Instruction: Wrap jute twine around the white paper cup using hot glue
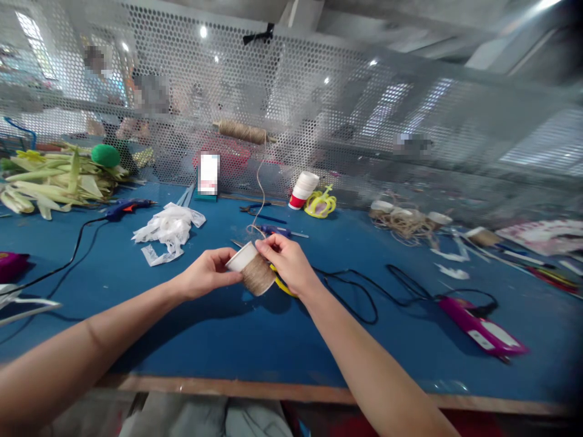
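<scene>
My left hand (210, 273) grips a paper cup (251, 268) lying on its side, its body partly wrapped in brown twine. My right hand (288, 262) pinches the twine at the cup's upper rim. A thin strand of twine (260, 188) rises from the cup to a twine spool (241, 131) mounted on the perforated metal screen behind. Both hands hover above the blue table (218, 340). A yellow object (283, 285) peeks out under my right hand.
White fabric scraps (167, 229), a blue glue gun (124, 209) with black cord, a stack of red-and-white cups (302, 190), a yellow ring piece (320, 204), loose twine (403, 223), a magenta glue gun (479, 326) and green leaves (54, 179) lie around. People sit behind the mesh.
</scene>
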`<state>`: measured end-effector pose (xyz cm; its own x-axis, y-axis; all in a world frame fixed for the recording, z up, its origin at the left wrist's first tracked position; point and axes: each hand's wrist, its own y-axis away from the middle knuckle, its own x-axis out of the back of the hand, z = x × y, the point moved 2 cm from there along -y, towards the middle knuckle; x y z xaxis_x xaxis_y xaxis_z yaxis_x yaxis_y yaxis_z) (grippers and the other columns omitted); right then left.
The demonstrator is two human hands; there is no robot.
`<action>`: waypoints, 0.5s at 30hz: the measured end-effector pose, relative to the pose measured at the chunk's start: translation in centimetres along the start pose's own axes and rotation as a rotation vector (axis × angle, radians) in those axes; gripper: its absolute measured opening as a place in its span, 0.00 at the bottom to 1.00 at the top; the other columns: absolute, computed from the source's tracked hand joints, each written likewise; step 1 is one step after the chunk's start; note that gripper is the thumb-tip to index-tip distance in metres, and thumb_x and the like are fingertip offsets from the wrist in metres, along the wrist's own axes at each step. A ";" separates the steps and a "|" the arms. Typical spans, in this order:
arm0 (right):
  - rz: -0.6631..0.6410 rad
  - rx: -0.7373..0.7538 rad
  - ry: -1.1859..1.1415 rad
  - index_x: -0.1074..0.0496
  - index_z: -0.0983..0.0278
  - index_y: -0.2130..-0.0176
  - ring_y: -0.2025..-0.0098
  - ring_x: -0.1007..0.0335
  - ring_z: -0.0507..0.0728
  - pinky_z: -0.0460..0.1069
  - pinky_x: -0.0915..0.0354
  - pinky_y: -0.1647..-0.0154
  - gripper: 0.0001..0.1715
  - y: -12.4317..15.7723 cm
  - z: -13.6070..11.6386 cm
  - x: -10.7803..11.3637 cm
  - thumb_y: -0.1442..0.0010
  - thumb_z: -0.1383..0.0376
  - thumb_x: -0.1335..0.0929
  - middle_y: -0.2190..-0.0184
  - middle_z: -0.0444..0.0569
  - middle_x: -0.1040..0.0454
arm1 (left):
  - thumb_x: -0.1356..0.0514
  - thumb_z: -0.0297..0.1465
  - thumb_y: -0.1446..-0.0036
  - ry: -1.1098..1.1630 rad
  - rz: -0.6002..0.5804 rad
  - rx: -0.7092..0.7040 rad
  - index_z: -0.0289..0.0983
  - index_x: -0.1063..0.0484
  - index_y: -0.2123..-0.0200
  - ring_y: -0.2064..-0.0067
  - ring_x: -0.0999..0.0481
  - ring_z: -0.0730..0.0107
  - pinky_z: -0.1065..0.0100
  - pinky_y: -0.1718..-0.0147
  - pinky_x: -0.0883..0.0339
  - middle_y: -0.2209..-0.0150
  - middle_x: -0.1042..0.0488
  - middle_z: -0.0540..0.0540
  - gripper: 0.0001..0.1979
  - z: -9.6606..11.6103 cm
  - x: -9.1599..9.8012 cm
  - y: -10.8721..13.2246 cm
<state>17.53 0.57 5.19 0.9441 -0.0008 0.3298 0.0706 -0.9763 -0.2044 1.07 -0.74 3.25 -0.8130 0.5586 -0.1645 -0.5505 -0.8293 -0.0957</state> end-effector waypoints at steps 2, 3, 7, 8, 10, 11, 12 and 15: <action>-0.001 -0.001 0.015 0.37 0.64 0.76 0.76 0.43 0.49 0.46 0.45 0.75 0.17 0.1 0.0 -0.1 0.50 0.53 0.34 0.79 0.42 0.37 | 0.34 0.29 0.60 0.000 0.001 -0.010 0.31 0.34 0.72 0.74 0.37 0.80 0.75 0.72 0.44 0.76 0.34 0.53 0.12 0.0 0.0 0.0; 0.000 0.000 0.025 0.37 0.64 0.76 0.76 0.44 0.49 0.46 0.46 0.75 0.17 0.1 -0.1 -0.1 0.50 0.53 0.34 0.79 0.41 0.37 | 0.34 0.30 0.60 0.001 0.003 -0.015 0.31 0.34 0.72 0.74 0.36 0.79 0.74 0.71 0.44 0.76 0.34 0.53 0.13 0.1 0.0 0.0; 0.005 0.016 0.082 0.38 0.64 0.77 0.78 0.45 0.49 0.46 0.47 0.76 0.18 0.2 -0.2 -0.2 0.48 0.52 0.36 0.81 0.40 0.39 | 0.34 0.30 0.61 -0.009 0.012 -0.022 0.32 0.34 0.73 0.73 0.36 0.78 0.73 0.71 0.43 0.76 0.34 0.53 0.13 0.1 -0.1 0.0; 0.006 0.020 0.096 0.38 0.63 0.76 0.77 0.45 0.50 0.46 0.47 0.76 0.18 0.2 -0.2 -0.3 0.47 0.52 0.36 0.80 0.40 0.39 | 0.34 0.30 0.60 -0.015 0.010 -0.025 0.32 0.34 0.73 0.73 0.36 0.78 0.73 0.71 0.43 0.76 0.34 0.53 0.13 0.1 -0.1 0.0; 0.011 0.026 0.114 0.39 0.63 0.75 0.77 0.45 0.50 0.46 0.46 0.75 0.17 0.2 -0.2 -0.3 0.46 0.52 0.37 0.80 0.41 0.39 | 0.35 0.30 0.59 -0.033 -0.001 -0.044 0.32 0.34 0.73 0.73 0.36 0.78 0.74 0.71 0.43 0.76 0.34 0.53 0.12 0.1 0.0 0.0; 0.009 0.027 0.118 0.39 0.63 0.75 0.76 0.44 0.50 0.46 0.46 0.75 0.17 0.2 -0.2 -0.3 0.46 0.53 0.38 0.79 0.41 0.38 | 0.35 0.30 0.58 -0.048 -0.009 -0.057 0.32 0.34 0.73 0.73 0.36 0.78 0.74 0.70 0.43 0.75 0.34 0.53 0.11 0.1 0.1 0.0; 0.003 0.025 0.118 0.39 0.63 0.74 0.75 0.43 0.50 0.46 0.46 0.74 0.17 0.1 -0.1 -0.3 0.46 0.53 0.38 0.78 0.42 0.38 | 0.36 0.30 0.58 -0.069 -0.017 -0.071 0.33 0.34 0.72 0.72 0.36 0.78 0.74 0.70 0.43 0.75 0.34 0.53 0.11 0.0 0.1 0.0; -0.029 0.007 0.091 0.38 0.63 0.73 0.75 0.42 0.51 0.46 0.44 0.73 0.17 0.1 0.2 -0.4 0.45 0.52 0.39 0.78 0.42 0.38 | 0.37 0.31 0.56 -0.151 -0.030 -0.115 0.33 0.33 0.71 0.71 0.35 0.76 0.73 0.69 0.42 0.73 0.32 0.51 0.10 -0.1 0.2 0.0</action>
<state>17.18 0.53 4.88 0.9083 0.0077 0.4182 0.1003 -0.9746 -0.2001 0.94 -0.60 3.11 -0.8207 0.5713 -0.0114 -0.5565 -0.8036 -0.2110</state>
